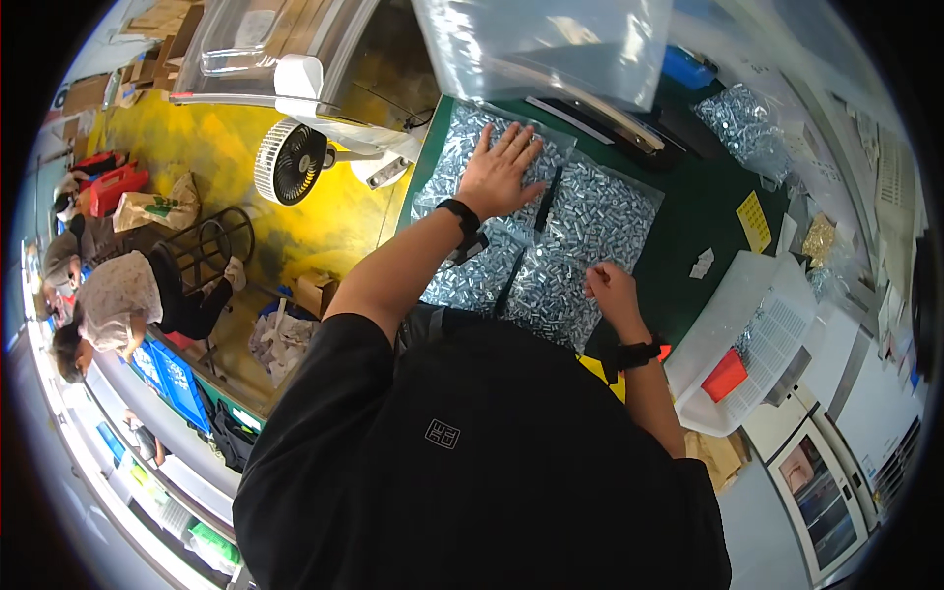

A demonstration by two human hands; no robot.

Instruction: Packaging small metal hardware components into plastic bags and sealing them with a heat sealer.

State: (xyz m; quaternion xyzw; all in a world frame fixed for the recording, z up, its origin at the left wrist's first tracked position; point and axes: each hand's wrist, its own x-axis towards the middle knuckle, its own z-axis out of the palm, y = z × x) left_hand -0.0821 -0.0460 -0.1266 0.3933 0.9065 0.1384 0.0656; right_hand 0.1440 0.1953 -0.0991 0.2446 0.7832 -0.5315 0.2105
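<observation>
Flat clear plastic bags filled with small silvery metal sleeves lie side by side on a dark green tabletop. My left hand rests palm down, fingers spread, on the far left bag. Dark strips separate that bag from its neighbours. At the lower right edge of the large right bag is my right hand, its fingers curled closed. Whatever it pinches, if anything, is hidden. Black bands circle both wrists.
A white fan stands left of the table. On the right are a translucent bin with a red scoop, a yellow card and another bag of metal parts. A clear plastic container stands at the back. Other people work at far left.
</observation>
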